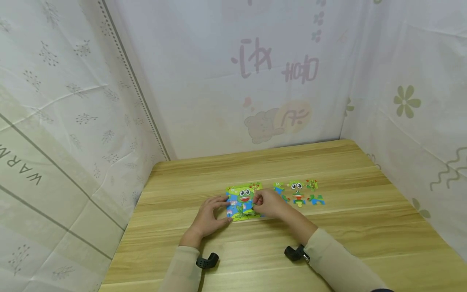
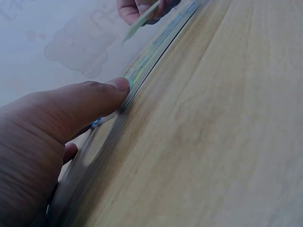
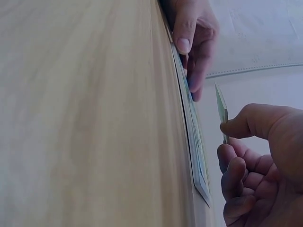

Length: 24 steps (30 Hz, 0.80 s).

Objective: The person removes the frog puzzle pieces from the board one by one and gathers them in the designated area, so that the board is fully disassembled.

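A flat frog jigsaw puzzle (image 1: 238,205) lies on the wooden table, with the green frog's face and blue background showing. At its left side rests my left hand (image 1: 208,217), the thumb (image 2: 111,90) touching the near edge and the other fingers along the left edge. My right hand (image 1: 271,205) pinches a thin puzzle piece (image 3: 221,109) between thumb and fingertips. That piece is tilted, raised just above the puzzle's right part. The right hand hides some of the puzzle's right side in the head view.
Right of the puzzle lie several loose pieces, among them an eye piece (image 1: 296,186), a mouth piece (image 1: 299,201) and a blue-green piece (image 1: 316,200). Printed curtains (image 1: 219,101) enclose the table (image 1: 346,243) at the back and sides.
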Each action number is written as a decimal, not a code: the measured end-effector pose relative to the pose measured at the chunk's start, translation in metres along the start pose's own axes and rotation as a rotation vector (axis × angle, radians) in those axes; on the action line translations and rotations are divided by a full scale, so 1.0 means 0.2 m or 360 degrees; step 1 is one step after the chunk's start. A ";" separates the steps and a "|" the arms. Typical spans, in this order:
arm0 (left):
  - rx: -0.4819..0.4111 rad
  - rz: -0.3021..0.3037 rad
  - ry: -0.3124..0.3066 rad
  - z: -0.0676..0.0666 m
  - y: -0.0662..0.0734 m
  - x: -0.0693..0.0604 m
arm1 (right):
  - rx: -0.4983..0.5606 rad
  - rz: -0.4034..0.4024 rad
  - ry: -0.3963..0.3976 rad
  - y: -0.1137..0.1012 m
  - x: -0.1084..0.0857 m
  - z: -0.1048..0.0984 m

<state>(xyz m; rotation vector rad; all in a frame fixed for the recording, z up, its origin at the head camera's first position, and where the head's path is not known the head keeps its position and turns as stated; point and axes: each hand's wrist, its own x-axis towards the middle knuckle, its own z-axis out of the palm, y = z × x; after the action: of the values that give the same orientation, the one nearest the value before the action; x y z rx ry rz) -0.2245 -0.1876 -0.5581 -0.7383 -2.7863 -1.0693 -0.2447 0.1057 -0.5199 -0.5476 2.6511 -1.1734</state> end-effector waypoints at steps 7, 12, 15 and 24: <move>-0.0011 -0.0004 0.0011 0.01 -0.01 0.00 | 0.0109 0.0000 -0.0022 0.01 -0.03 -0.04; -0.0001 0.0003 0.0019 0.01 -0.02 0.00 | 0.0056 0.0043 -0.0005 0.03 -0.05 -0.07; -0.0001 0.0006 0.0022 0.01 -0.02 0.00 | 0.0029 0.0077 0.0009 0.04 -0.07 -0.10; 0.0008 0.0007 0.0020 0.01 -0.02 0.00 | 0.0031 0.0052 0.0055 0.09 -0.12 -0.15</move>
<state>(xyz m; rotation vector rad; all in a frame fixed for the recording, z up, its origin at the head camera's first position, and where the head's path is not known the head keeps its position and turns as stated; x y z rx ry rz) -0.2269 -0.1882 -0.5624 -0.7337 -2.7747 -1.0617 -0.2379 0.1476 -0.5127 -0.4829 2.6642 -1.2085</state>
